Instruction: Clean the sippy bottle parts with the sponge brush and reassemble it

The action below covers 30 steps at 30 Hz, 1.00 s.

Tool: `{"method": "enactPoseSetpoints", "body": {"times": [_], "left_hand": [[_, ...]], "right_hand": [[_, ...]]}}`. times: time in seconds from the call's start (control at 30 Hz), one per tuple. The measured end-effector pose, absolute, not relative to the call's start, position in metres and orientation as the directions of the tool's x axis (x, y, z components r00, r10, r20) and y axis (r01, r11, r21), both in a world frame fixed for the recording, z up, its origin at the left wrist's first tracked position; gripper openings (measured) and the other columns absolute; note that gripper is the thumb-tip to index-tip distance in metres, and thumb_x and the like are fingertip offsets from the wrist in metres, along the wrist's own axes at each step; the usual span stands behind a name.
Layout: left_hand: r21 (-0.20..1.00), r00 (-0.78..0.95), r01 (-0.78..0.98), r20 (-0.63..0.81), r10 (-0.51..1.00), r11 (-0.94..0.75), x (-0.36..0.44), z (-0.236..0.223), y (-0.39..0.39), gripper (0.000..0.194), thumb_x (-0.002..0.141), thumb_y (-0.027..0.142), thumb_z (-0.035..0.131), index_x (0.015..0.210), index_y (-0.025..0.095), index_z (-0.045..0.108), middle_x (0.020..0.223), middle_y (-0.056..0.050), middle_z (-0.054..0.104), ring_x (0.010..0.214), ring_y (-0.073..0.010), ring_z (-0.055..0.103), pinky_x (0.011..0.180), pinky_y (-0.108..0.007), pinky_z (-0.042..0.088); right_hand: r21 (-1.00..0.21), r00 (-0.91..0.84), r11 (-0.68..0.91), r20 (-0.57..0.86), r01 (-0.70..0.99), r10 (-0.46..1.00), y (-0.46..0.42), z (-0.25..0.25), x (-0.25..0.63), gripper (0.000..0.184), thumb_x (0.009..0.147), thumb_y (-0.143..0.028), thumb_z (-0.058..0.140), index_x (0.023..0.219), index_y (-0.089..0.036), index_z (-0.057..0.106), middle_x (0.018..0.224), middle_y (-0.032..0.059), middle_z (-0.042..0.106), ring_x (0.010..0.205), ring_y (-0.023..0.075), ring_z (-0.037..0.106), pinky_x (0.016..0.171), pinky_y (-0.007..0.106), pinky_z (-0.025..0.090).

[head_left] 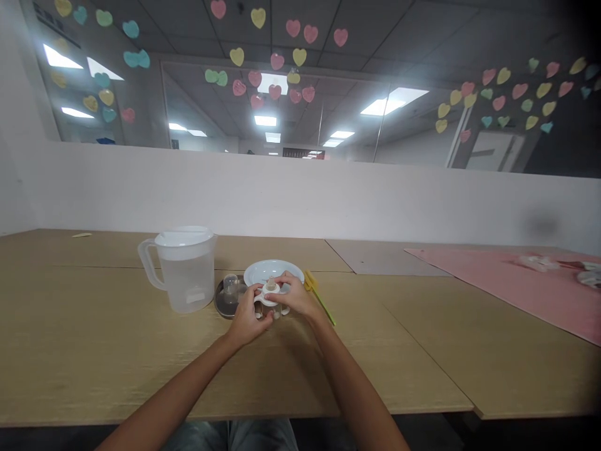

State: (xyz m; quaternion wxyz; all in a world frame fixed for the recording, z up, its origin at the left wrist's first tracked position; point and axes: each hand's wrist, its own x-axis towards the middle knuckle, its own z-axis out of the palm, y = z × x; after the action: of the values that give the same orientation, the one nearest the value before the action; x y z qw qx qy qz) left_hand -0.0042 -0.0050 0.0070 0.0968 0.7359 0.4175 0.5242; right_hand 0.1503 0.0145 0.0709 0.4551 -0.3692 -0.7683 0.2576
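Between my two hands is a baby bottle (271, 304) with a white collar, a pale nipple on top and white side handles. My left hand (250, 316) grips it from the left, around the handle and body. The fingers of my right hand (295, 295) close on the white collar from the right. Just left of it, a clear dome-shaped cap (231, 287) stands in a dark round metal dish (223, 308). Right behind the bottle sits a white bowl (256, 270). A brush with a yellow head and green handle (323, 302) lies beside my right hand.
A translucent lidded pitcher (188, 269) with a handle stands left of the dish, with what looks like water inside. On the right, a pink cloth (507, 282) covers part of the wooden table (117, 351) and carries plastic-looking items. A white wall (328, 197) rises behind.
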Motion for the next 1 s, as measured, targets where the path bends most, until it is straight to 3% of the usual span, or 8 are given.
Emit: {"method": "enactPoseSetpoints", "body": {"times": [0.2, 0.43, 0.63, 0.8, 1.0], "left_hand": [[0.559, 0.132, 0.515, 0.697, 0.704, -0.65, -0.006, 0.005, -0.004, 0.06, 0.066, 0.018, 0.059, 0.12, 0.019, 0.035, 0.114, -0.009, 0.053, 0.103, -0.0233, 0.053, 0.09, -0.041, 0.043], [0.57, 0.108, 0.535, 0.686, 0.719, -0.624, -0.005, 0.005, -0.002, 0.057, 0.064, 0.022, 0.061, 0.117, 0.02, 0.039, 0.11, -0.008, 0.054, 0.1, -0.0232, 0.054, 0.088, -0.04, 0.045], [0.331, 0.352, 0.584, 0.719, 0.599, -0.741, -0.035, 0.016, 0.006, 0.044, 0.076, 0.036, 0.055, 0.116, 0.018, 0.047, 0.111, -0.012, 0.057, 0.104, -0.0273, 0.053, 0.092, -0.043, 0.041], [0.436, 0.078, 0.686, 0.752, 0.654, -0.583, -0.069, 0.011, 0.03, 0.032, 0.088, 0.037, 0.039, 0.111, 0.019, 0.051, 0.106, -0.009, 0.059, 0.105, -0.0244, 0.053, 0.093, -0.041, 0.041], [0.467, 0.099, 0.73, 0.65, 0.754, -0.499, -0.083, -0.009, 0.053, 0.032, 0.077, 0.033, 0.051, 0.105, 0.018, 0.057, 0.124, -0.011, 0.051, 0.12, -0.0282, 0.044, 0.103, -0.046, 0.034]], "right_hand": [[-0.697, -0.241, 0.613, 0.565, 0.372, 0.789, 0.019, 0.059, 0.141, 0.03, 0.059, -0.035, 0.071, 0.073, -0.019, 0.05, 0.07, -0.0044, 0.049, 0.069, 0.0131, 0.047, 0.063, 0.024, 0.037], [-0.653, -0.211, 0.63, 0.605, 0.421, 0.768, 0.016, 0.059, 0.138, 0.032, 0.061, -0.039, 0.069, 0.072, -0.019, 0.046, 0.07, -0.0045, 0.049, 0.067, 0.0126, 0.045, 0.06, 0.023, 0.035], [-0.626, -0.224, 0.646, 0.62, 0.436, 0.752, 0.017, 0.058, 0.14, 0.036, 0.061, -0.04, 0.07, 0.072, -0.021, 0.043, 0.07, -0.0056, 0.046, 0.067, 0.0125, 0.044, 0.06, 0.024, 0.035], [-0.588, -0.275, 0.667, 0.619, 0.459, 0.735, 0.017, 0.056, 0.141, 0.038, 0.065, -0.047, 0.069, 0.074, -0.021, 0.042, 0.073, -0.0049, 0.045, 0.069, 0.013, 0.044, 0.062, 0.024, 0.035], [-0.58, -0.334, 0.68, 0.598, 0.448, 0.729, 0.015, 0.058, 0.14, 0.037, 0.069, -0.048, 0.067, 0.076, -0.021, 0.043, 0.072, -0.0055, 0.046, 0.067, 0.0123, 0.044, 0.06, 0.023, 0.034]]}}
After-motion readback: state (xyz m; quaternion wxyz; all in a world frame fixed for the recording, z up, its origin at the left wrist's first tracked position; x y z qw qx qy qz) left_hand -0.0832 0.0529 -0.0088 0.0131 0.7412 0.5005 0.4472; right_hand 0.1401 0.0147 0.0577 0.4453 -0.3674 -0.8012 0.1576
